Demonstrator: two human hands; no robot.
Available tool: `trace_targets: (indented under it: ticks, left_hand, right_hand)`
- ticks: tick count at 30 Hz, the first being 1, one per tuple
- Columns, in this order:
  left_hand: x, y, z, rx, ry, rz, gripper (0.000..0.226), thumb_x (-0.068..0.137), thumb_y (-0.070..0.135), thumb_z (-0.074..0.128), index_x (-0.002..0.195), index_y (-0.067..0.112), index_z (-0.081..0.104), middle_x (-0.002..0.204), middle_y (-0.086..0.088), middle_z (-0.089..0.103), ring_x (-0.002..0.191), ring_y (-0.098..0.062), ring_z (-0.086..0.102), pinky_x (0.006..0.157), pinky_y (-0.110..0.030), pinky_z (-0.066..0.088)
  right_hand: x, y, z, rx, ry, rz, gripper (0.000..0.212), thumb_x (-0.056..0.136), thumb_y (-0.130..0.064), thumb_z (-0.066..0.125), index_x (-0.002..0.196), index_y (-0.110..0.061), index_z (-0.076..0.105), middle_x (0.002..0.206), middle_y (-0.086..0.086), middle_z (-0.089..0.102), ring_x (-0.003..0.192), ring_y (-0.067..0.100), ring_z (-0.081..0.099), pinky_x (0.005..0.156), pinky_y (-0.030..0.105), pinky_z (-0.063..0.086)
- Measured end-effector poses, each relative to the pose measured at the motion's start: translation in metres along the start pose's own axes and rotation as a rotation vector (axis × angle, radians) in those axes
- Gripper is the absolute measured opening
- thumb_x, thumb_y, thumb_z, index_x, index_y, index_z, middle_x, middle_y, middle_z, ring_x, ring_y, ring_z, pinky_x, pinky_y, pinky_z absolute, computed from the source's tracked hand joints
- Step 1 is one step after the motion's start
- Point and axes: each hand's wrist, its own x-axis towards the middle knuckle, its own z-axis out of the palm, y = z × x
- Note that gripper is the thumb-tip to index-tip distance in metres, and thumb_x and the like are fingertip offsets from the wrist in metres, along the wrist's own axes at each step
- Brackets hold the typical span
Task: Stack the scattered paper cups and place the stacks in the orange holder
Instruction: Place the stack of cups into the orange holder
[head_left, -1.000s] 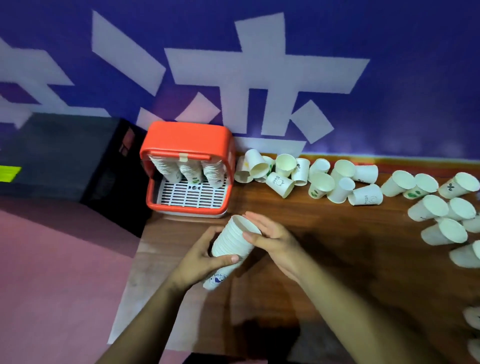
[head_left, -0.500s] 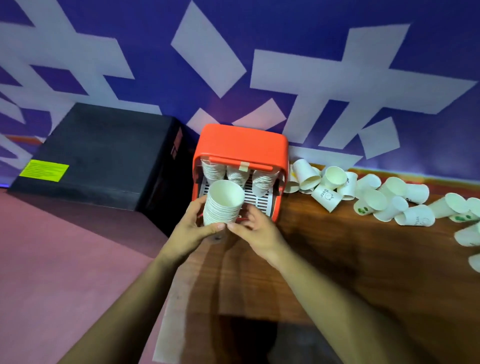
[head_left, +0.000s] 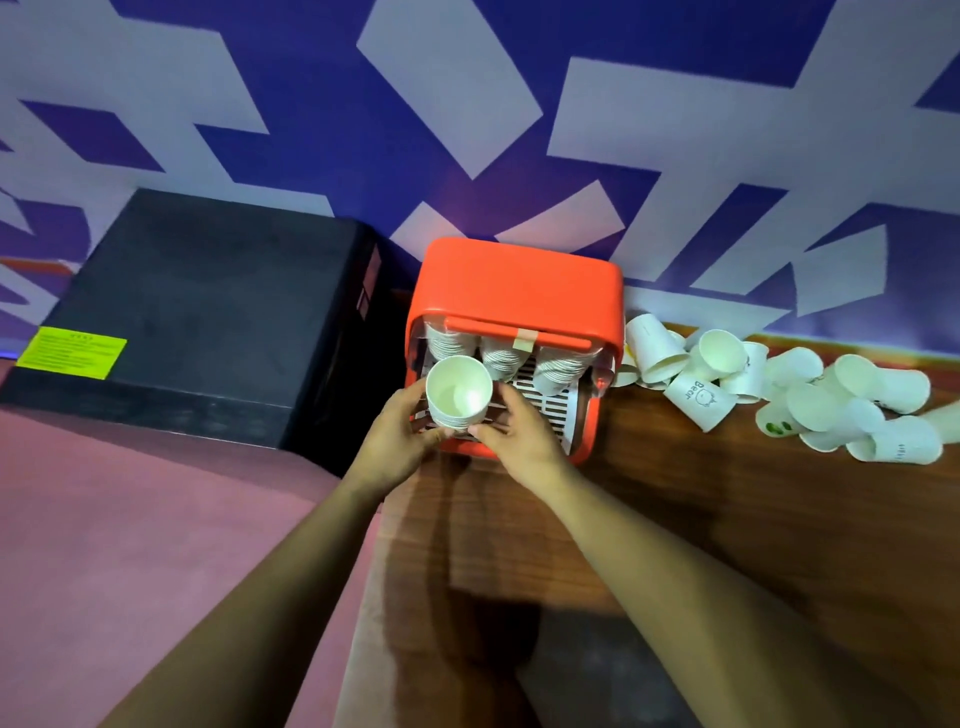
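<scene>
Head view. The left hand (head_left: 393, 441) and right hand (head_left: 521, 438) each gripped one side of a nested stack of white paper cups (head_left: 460, 397), fingers curled round it. The stack, mouth toward the camera, was at the open front of the orange plastic holder (head_left: 519, 280), over its white slatted tray (head_left: 545, 410). Three cup stacks (head_left: 503, 358) hung inside. Loose white paper cups (head_left: 810, 402) lay tumbled on the brown wooden table (head_left: 727, 519), right of the holder.
</scene>
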Motion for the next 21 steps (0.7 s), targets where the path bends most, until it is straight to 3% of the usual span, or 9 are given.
trace_targets:
  ticks: [3, 8, 12, 17, 21]
  left_hand:
    - [0.01, -0.015, -0.001, 0.041, 0.015, -0.027, 0.065, 0.078, 0.019, 0.083, 0.135, 0.032, 0.056, 0.128, -0.002, 0.061, 0.118, -0.011, 0.062, 0.103, -0.039, 0.052]
    - [0.026, -0.016, 0.003, 0.008, 0.083, -0.037, 0.063, 0.079, 0.006, 0.08, 0.135, 0.025, 0.058, 0.13, 0.003, 0.063, 0.117, -0.003, 0.061, 0.101, -0.023, 0.05]
    - [0.036, -0.022, -0.003, 0.046, 0.088, -0.048, 0.063, 0.082, 0.008, 0.078, 0.138, 0.026, 0.055, 0.133, 0.005, 0.06, 0.121, -0.004, 0.058, 0.1, -0.015, 0.046]
    - [0.035, -0.026, -0.008, 0.064, 0.055, -0.04, 0.058, 0.084, 0.015, 0.077, 0.136, 0.029, 0.056, 0.131, 0.004, 0.061, 0.12, -0.004, 0.06, 0.103, -0.024, 0.048]
    - [0.02, -0.027, -0.009, 0.127, 0.141, -0.111, 0.045, 0.085, 0.017, 0.074, 0.128, 0.019, 0.059, 0.12, 0.0, 0.065, 0.108, -0.008, 0.063, 0.096, -0.028, 0.053]
  right_hand:
    - [0.009, 0.002, 0.006, -0.059, -0.009, 0.036, 0.055, 0.084, -0.022, 0.071, 0.133, -0.03, 0.049, 0.126, -0.005, 0.063, 0.113, 0.014, 0.061, 0.099, 0.042, 0.05]
    - [0.026, 0.001, 0.008, -0.135, 0.02, 0.042, 0.061, 0.086, -0.024, 0.069, 0.141, -0.029, 0.042, 0.132, 0.0, 0.06, 0.117, 0.017, 0.059, 0.098, 0.04, 0.05]
    - [0.035, 0.0, 0.018, -0.229, 0.073, 0.002, 0.057, 0.087, -0.025, 0.067, 0.139, -0.028, 0.043, 0.127, 0.002, 0.063, 0.112, 0.02, 0.062, 0.093, 0.041, 0.053]
    - [0.037, -0.004, 0.017, -0.313, 0.053, -0.02, 0.06, 0.09, -0.026, 0.066, 0.144, -0.025, 0.039, 0.136, 0.004, 0.057, 0.123, 0.024, 0.054, 0.093, 0.029, 0.042]
    - [0.021, -0.002, 0.002, -0.294, 0.05, -0.002, 0.065, 0.091, -0.031, 0.064, 0.148, -0.024, 0.034, 0.148, 0.001, 0.046, 0.136, 0.018, 0.042, 0.107, 0.029, 0.033]
